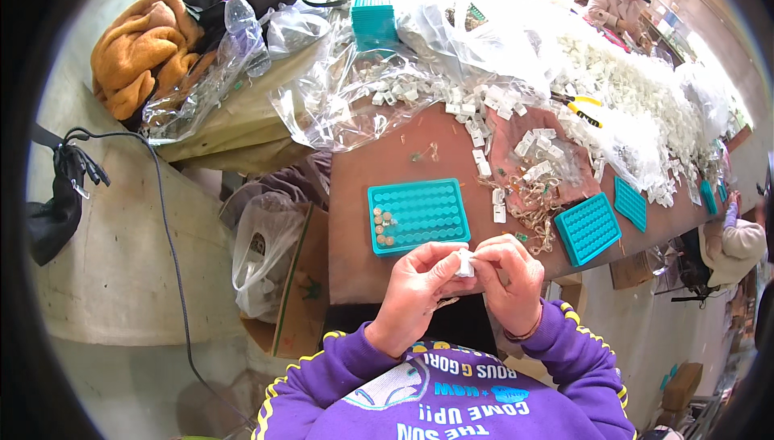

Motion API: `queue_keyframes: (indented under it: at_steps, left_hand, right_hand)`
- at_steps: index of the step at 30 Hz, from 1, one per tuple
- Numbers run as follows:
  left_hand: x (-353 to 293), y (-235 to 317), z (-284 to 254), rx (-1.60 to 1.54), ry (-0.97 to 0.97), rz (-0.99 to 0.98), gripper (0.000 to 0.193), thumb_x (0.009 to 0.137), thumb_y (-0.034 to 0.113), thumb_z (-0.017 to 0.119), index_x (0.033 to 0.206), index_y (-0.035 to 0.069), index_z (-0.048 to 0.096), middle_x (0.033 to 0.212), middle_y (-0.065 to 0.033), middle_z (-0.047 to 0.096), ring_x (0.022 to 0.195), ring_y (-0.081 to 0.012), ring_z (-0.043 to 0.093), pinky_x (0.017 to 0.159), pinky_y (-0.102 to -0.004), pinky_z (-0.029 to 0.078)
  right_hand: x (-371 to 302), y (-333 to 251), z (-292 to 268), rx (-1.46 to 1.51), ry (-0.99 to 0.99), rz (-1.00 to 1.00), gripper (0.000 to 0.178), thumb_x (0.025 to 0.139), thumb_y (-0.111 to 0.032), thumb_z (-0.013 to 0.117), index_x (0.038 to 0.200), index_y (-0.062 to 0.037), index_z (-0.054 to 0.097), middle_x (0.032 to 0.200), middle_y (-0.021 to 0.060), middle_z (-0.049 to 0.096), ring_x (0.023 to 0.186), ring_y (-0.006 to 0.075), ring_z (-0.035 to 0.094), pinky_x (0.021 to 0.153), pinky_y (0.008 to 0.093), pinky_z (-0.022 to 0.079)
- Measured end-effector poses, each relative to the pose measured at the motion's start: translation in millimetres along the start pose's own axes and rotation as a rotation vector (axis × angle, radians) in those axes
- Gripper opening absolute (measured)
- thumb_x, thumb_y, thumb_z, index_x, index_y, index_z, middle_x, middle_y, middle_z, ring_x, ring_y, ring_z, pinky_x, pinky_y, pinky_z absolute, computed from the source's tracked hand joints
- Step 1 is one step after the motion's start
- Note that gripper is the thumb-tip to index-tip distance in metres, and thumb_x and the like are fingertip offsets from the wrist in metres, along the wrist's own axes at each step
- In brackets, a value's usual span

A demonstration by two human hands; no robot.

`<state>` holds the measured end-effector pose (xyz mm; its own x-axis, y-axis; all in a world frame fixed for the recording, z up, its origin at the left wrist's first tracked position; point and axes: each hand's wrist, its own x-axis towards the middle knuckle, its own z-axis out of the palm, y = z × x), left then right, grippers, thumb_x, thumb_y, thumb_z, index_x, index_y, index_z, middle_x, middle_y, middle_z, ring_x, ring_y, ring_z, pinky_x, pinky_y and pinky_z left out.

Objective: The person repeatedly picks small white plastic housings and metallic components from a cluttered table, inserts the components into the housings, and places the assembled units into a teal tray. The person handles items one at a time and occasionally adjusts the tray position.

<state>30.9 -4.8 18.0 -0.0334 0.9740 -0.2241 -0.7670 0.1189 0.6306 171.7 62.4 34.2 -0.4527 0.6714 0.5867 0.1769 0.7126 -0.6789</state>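
Note:
Both my hands meet above the table's near edge, fingertips closed around a small white plastic part [465,263]. My left hand [411,295] pinches it from the left side. From the right, my right hand [513,280] grips it with thumb and fingers, which partly cover it. Just beyond my hands lies a teal tray [442,208] with rows of round pockets. Several small round brownish pieces [380,230] sit in its left end. A thin, light strand [445,303] shows below my left fingers; what it belongs to is hidden.
White plastic parts [629,125] are heaped at the far right, beside yellow-handled pliers [584,111]. Stacked teal trays [588,229] lie to the right. Tangled wires [540,210] rest by a reddish cloth [516,137]. A bottle [244,33] stands far left. Other people [619,6] work nearby.

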Motion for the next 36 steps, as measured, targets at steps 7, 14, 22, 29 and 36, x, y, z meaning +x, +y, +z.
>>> queue_keyframes:
  at_steps: [7,14,22,29,36]
  left_hand:
    - [-4.4,2.9,-5.7,0.016,-0.028,-0.040,0.025,0.097,0.016,0.059,0.113,-0.002,0.060,0.101,-0.0107,0.066,0.086,-0.0175,0.067,0.076,-0.0270,0.055]
    - [-11.6,10.2,-1.5,0.104,0.016,-0.061,0.024,0.097,0.013,0.059,0.114,-0.003,0.060,0.104,-0.0092,0.065,0.091,-0.0172,0.066,0.085,-0.0317,0.055]
    - [2.5,39.0,1.4,0.492,-0.106,0.006,0.023,0.095,0.014,0.061,0.113,-0.002,0.061,0.100,-0.0087,0.066,0.092,-0.0134,0.064,0.082,-0.0282,0.054]
    - [147.6,125.0,-14.2,2.231,0.010,1.440,0.030,0.079,0.015,0.069,0.109,0.013,0.066,0.098,-0.0122,0.067,0.086,-0.0312,0.065,0.076,-0.0412,0.052]
    - [180.4,107.8,-40.4,2.395,-0.317,0.423,0.028,0.080,0.026,0.068,0.104,0.011,0.065,0.098,-0.0085,0.067,0.090,-0.0282,0.065,0.077,-0.0385,0.052]
  right_hand:
    - [1.2,-1.4,-7.5,0.002,-0.077,-0.030,0.014,0.078,0.006,0.067,0.088,-0.0008,0.060,0.079,0.0119,0.063,0.067,0.0271,0.064,0.057,0.0310,0.052]
    - [-1.5,-7.2,-6.3,-0.044,-0.102,-0.133,0.017,0.073,0.009,0.065,0.088,0.0007,0.062,0.080,0.0129,0.062,0.066,0.0277,0.065,0.056,0.0312,0.052]
    - [-0.7,3.3,-15.1,0.055,-0.006,-0.002,0.013,0.079,0.006,0.067,0.090,-0.0001,0.065,0.083,0.0118,0.065,0.072,0.0242,0.066,0.063,0.0309,0.053]
    - [-22.1,12.8,-31.1,-0.028,0.136,0.090,0.010,0.080,0.006,0.067,0.088,0.0001,0.063,0.082,0.0107,0.066,0.071,0.0222,0.064,0.063,0.0303,0.052]
    - [-38.2,26.0,-44.8,0.016,0.155,0.235,0.009,0.080,0.004,0.068,0.088,-0.0002,0.065,0.080,0.0108,0.065,0.068,0.0198,0.064,0.060,0.0277,0.052]
